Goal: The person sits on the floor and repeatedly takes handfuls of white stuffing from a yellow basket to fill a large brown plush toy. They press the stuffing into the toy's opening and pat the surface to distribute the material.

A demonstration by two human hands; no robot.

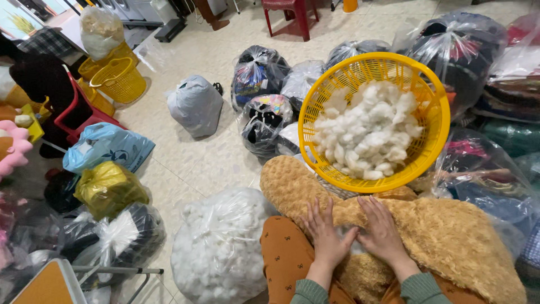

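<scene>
Tan fuzzy plush fabric (450, 236) lies under your fingers (320, 217); left hand (329, 239) and right hand (382, 233) rest palms-down, side by side, fingers spread open, gripping nothing

Fuzzy tan plush cover (450, 236), plastic basket (315, 95)

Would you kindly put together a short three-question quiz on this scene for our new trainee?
1. True or false: the yellow basket holds white stuffing.
2. What do the left hand and right hand rest on?
A. a red chair
B. the tan plush fabric
C. a blue bag
3. What fills the clear plastic bag beside the person's left knee?

Key: 1 true; 2 B; 3 white stuffing.
</scene>
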